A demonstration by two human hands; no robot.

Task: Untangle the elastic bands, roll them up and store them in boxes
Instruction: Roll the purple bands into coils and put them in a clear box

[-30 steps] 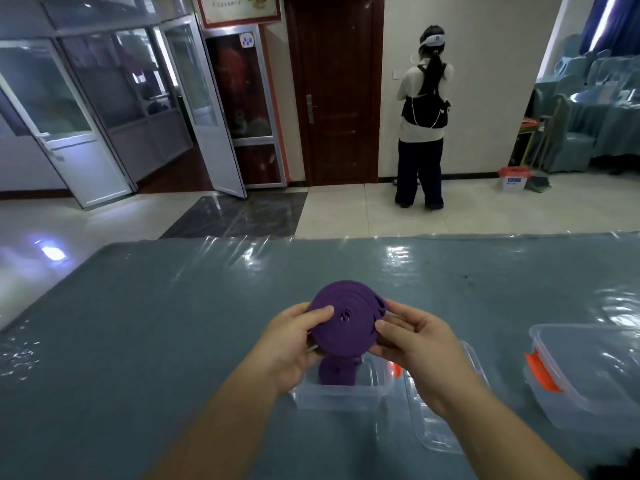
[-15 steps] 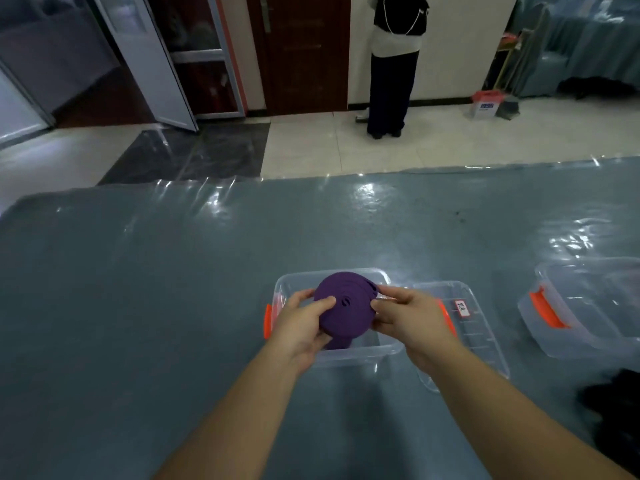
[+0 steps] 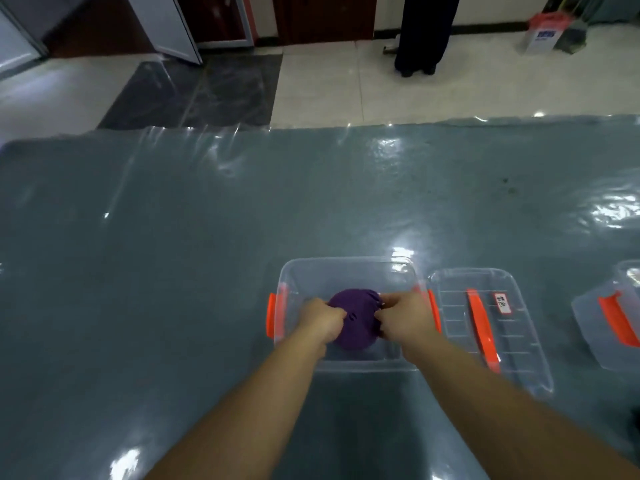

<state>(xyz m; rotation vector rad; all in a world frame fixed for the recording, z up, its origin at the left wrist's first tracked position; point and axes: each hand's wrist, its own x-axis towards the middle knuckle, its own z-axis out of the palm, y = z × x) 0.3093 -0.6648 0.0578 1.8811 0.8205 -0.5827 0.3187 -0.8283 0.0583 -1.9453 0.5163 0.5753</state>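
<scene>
Both hands have come down into the clear box: the left hand [image 3: 320, 322] and the right hand [image 3: 403, 318] each curl their fingers round opposite sides of the purple rolled band [image 3: 356, 318], pinching it between them. A second ago the roll was held up in the air above the tabletop; half a second ago it hung at the rim; now it sits low inside the box [image 3: 349, 268], which stands toward the near edge of the tabletop [image 3: 173, 254], right of its middle. Whether the roll already rests on the box floor I cannot tell. This reads as the storing step for this band nearly done; letting go gently should keep the coil from springing open. The lid [image 3: 485, 341] lies just beside the box on its right, and another box [image 3: 609, 327] sits at the tabletop's right edge.
</scene>
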